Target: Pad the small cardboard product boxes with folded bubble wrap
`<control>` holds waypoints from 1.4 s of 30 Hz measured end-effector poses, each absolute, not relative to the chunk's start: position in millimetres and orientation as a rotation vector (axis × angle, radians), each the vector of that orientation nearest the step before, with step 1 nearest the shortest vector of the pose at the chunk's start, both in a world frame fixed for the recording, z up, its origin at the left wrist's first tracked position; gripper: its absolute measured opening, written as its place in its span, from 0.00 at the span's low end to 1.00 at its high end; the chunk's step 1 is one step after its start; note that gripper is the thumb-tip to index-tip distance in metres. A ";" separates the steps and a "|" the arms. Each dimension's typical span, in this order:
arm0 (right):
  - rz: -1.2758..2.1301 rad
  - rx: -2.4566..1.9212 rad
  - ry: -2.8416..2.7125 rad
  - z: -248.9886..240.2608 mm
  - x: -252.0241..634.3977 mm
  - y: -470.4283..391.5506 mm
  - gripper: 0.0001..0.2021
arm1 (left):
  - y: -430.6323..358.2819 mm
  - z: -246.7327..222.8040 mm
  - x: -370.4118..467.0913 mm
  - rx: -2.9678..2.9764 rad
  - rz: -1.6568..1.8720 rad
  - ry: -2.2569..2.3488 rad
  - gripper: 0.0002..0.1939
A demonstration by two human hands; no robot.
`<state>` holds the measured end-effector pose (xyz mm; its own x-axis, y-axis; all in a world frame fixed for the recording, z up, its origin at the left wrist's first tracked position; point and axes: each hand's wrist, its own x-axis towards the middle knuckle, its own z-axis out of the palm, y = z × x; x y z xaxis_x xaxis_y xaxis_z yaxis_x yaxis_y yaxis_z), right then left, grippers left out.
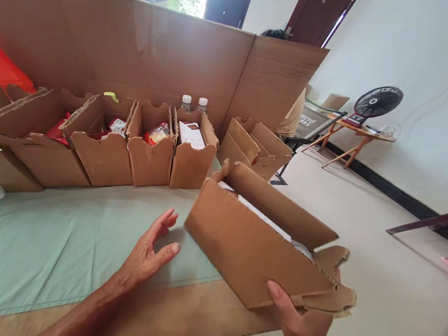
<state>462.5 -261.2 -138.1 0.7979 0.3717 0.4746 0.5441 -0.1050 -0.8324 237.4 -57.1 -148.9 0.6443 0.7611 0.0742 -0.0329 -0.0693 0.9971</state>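
Note:
My right hand (302, 323) grips the near end of an open cardboard box (255, 244), thumb on its side wall. This box is tilted at the table's right edge, and a white flat item (259, 212) and some clear plastic show inside it. My left hand (151, 252) hovers over the green cloth (84, 237) just left of the box, fingers apart, holding nothing. Behind, a row of open cardboard boxes (102, 159) contains red packets (59, 127), a clear-and-red packet (157, 133) and a white box (192, 135).
Another cardboard box (244, 140) stands at the back right. Two capped bottles (186, 101) are behind the row, before a tall cardboard screen (141, 45). A red-orange object (0, 64) is at left. A fan (378, 102) stands on a wooden table (362, 132). A person sits behind the screen.

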 end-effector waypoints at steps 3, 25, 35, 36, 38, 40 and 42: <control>-0.355 -1.781 -0.662 -127.4 451.6 -240.8 0.57 | -60.8 -155.3 240.4 1.556 0.696 0.656 0.40; -0.640 -1.752 -0.750 -145.3 464.4 -171.5 0.59 | -67.7 -183.3 241.5 2.105 0.721 0.550 0.28; -0.609 -1.871 -0.698 -135.3 462.3 -113.5 0.59 | -69.5 -179.0 243.3 2.264 0.776 0.505 0.23; -0.585 -1.899 -0.748 -133.1 463.4 -109.9 0.59 | -69.6 -178.8 243.0 2.269 0.782 0.504 0.22; -0.525 -1.965 -0.845 -131.5 464.4 -113.6 0.59 | -69.9 -178.2 242.5 2.274 0.788 0.502 0.22; -0.478 -2.014 -0.957 -135.4 460.8 -128.1 0.53 | -70.7 -177.7 242.4 2.275 0.785 0.503 0.22; -0.443 -2.026 -1.103 -142.3 453.4 -143.2 0.42 | -71.9 -177.2 242.4 2.282 0.783 0.495 0.22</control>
<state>453.4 -143.2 -142.3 0.5640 0.5552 0.6113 0.8238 -0.3263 -0.4636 242.4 -71.9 -177.2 0.7485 0.5306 0.3977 0.1311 -0.7063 0.6956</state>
